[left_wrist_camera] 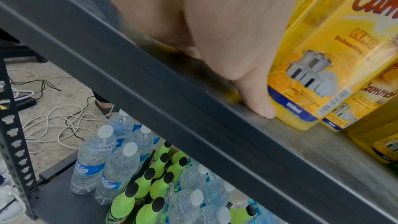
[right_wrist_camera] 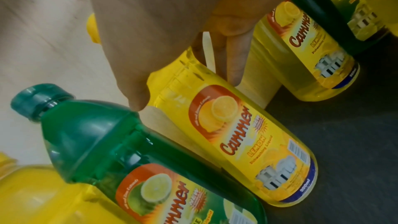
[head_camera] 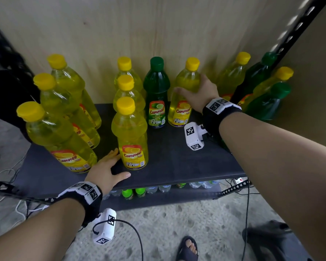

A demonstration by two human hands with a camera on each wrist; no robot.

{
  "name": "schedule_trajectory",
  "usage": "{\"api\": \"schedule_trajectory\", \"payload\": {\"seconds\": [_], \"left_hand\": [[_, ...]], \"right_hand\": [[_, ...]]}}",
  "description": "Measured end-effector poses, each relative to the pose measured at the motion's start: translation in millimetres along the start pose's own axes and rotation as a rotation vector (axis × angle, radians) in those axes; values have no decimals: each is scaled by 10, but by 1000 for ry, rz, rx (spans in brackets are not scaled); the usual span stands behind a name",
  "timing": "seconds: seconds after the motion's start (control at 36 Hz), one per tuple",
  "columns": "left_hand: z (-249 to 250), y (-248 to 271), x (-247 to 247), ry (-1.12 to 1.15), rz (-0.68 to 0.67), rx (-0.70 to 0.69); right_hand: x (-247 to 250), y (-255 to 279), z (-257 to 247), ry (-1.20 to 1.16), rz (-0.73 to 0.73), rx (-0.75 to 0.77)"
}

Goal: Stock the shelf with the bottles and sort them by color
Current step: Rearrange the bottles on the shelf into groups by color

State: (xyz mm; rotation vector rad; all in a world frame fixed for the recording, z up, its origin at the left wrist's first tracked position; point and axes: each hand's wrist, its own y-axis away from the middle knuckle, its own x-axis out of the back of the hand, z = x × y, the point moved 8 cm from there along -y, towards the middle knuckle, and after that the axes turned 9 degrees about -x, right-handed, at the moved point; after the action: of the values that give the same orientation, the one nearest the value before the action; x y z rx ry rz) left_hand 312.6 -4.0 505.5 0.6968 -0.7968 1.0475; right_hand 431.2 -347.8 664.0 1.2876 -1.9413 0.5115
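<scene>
Against the back board of the shelf (head_camera: 177, 147), the right hand (head_camera: 198, 93) wraps its fingers (right_wrist_camera: 234, 57) round the shoulder of a yellow bottle (head_camera: 184, 95), thumb on the side nearest the green bottle (head_camera: 156, 93) that stands just beside it. Both bottles stand upright and capped, the one full of yellow liquid, the other of green. Toward the shelf's right rear corner, two more yellow bottles and two green ones crowd together, all full.

Near the front edge, the left hand (head_camera: 105, 170) lies flat on the shelf with fingers straight and relaxed, gripping nothing; its thumb (left_wrist_camera: 256, 98) touches the base of the front yellow bottle (head_camera: 130, 134), which heads a row of three running back. Another row of three yellow bottles stands along the left edge. On the lower shelf (left_wrist_camera: 60, 210) stand clear water bottles (left_wrist_camera: 94, 163) and bright green bottles (left_wrist_camera: 150, 181) with black caps.
</scene>
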Motion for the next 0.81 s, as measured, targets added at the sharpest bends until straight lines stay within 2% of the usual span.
{"api": "schedule_trajectory", "payload": {"seconds": [0.17,0.44,0.64,0.81], "left_hand": [[-31,-5,-17,9,5,-16],[-28,0,-14,15,11,-12],[-45,-6,-36,26,10,-9],[-127,-31,-81,22,7,-21]], "right_hand": [[-51,52,24,20,-12,60],[-140,54,125,-46,-2,-31],[-575,139,662,4,-154,-108],[-886,171,848,-34,-160,-153]]}}
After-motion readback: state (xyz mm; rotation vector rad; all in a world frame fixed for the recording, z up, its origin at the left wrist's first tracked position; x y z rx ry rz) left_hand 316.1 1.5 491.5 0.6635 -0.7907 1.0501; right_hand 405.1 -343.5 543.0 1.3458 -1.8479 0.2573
